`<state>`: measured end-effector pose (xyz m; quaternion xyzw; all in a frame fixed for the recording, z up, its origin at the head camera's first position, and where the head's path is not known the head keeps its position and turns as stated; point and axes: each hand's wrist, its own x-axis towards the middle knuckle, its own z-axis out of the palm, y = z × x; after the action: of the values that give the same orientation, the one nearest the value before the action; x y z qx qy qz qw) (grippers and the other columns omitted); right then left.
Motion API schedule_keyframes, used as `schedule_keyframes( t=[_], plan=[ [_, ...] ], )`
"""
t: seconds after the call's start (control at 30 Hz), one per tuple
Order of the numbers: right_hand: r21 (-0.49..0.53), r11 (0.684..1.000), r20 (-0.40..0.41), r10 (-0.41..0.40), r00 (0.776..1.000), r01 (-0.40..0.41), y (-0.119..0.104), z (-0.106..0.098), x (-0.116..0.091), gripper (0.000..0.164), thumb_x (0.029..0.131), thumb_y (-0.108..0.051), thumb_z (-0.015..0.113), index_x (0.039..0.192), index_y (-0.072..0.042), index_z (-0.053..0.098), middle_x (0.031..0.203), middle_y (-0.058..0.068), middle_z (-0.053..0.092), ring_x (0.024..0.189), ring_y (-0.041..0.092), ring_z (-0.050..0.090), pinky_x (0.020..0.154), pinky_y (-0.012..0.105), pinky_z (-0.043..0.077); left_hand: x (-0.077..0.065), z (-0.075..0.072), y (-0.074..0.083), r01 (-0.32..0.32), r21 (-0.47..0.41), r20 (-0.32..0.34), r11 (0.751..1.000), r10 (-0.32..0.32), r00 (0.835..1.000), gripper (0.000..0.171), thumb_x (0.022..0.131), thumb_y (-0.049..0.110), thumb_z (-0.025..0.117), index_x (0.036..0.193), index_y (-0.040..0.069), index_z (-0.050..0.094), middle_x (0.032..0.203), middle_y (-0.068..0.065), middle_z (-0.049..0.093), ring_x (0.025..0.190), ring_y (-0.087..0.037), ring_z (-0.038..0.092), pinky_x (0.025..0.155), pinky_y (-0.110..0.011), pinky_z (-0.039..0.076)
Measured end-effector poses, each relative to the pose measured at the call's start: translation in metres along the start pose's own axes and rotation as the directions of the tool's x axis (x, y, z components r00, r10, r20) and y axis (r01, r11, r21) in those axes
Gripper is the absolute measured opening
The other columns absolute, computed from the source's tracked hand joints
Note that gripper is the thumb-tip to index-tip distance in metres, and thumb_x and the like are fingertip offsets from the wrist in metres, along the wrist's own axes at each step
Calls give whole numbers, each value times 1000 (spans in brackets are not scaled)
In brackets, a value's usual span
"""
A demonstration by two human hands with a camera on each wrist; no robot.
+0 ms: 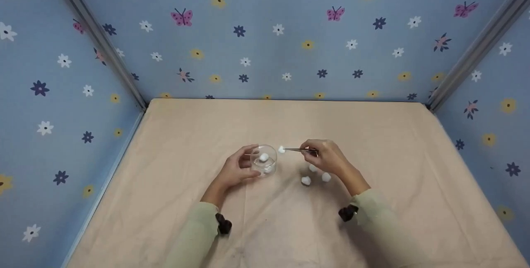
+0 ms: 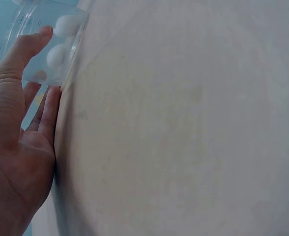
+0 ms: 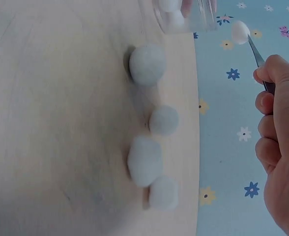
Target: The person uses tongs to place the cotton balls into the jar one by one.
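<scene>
My left hand holds a clear jar on the cloth, thumb on the near side and fingers on the far side. White cotton balls lie inside the jar and show through its wall. My right hand grips a pair of metal tweezers, which point left. At their tips is a cotton ball, held in the air just right of the jar's rim and apart from it. Several loose cotton balls rest on the cloth below my right hand, which partly covers them in the head view.
A beige cloth covers the table. Blue flowered panels stand at the back and both sides, with grey posts at the corners. A dark device is worn on each wrist.
</scene>
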<state>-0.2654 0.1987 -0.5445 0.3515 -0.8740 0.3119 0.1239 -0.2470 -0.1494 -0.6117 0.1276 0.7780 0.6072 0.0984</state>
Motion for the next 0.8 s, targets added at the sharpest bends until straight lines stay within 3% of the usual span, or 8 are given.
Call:
schedule_keyframes(
  t=[0.2,0.57,0.8],
  plan=[
    [8,1000,6,-19,1000,19,-4,8,7,9,102,-5,76,109,-6,82,84,9,81,64,7,55,60,24,46,-1,-1,0,-4,1,-4,1000,4,1000,88,89,0,93,166,15,54,159,-23,60,139,-40,70,118,-47,61],
    [5,1000,27,6,1000,-6,-16,18,18,10,103,-9,76,109,-7,83,89,10,84,69,15,66,65,28,54,0,0,-1,0,12,-1,1000,0,1000,88,89,1,93,166,16,54,158,-21,61,137,-36,71,117,-42,61],
    [4,1000,28,3,1000,-3,-21,25,21,10,103,-10,76,109,-7,83,88,10,83,70,17,67,67,30,55,0,1,-1,-14,-4,2,1000,14,1000,88,89,-1,92,167,14,54,157,-24,60,139,-41,70,119,-48,61]
  ],
)
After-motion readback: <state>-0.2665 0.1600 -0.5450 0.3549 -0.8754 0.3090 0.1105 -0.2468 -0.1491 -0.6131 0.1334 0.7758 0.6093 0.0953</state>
